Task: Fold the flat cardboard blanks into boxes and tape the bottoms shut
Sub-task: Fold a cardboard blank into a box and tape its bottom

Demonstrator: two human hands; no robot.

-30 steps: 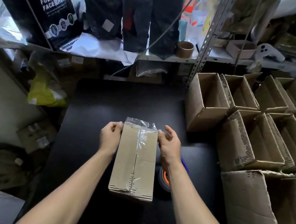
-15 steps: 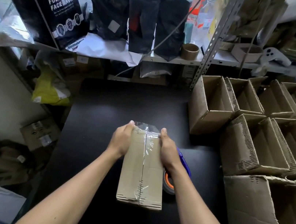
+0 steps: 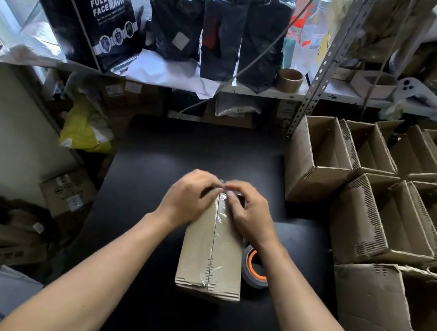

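Note:
A folded cardboard box (image 3: 212, 255) stands bottom-up on the black table (image 3: 190, 155), with clear tape running along its centre seam. My left hand (image 3: 188, 197) and my right hand (image 3: 251, 215) meet over the box's far end. Their fingertips press the loose end of the tape down over the far edge. The far edge itself is hidden under my fingers. A tape roll with an orange core (image 3: 255, 268) lies on the table just right of the box, partly behind my right forearm.
Several folded open boxes (image 3: 320, 158) are stacked on their sides along the right. A larger torn carton (image 3: 381, 320) sits at the front right. A metal shelf (image 3: 251, 91) with black bags and a mask box crosses the back. Clutter fills the floor at left.
Both hands moved from the box's sides inward to the far end, and the upright tape flap has been folded down. The camera view shifted slightly.

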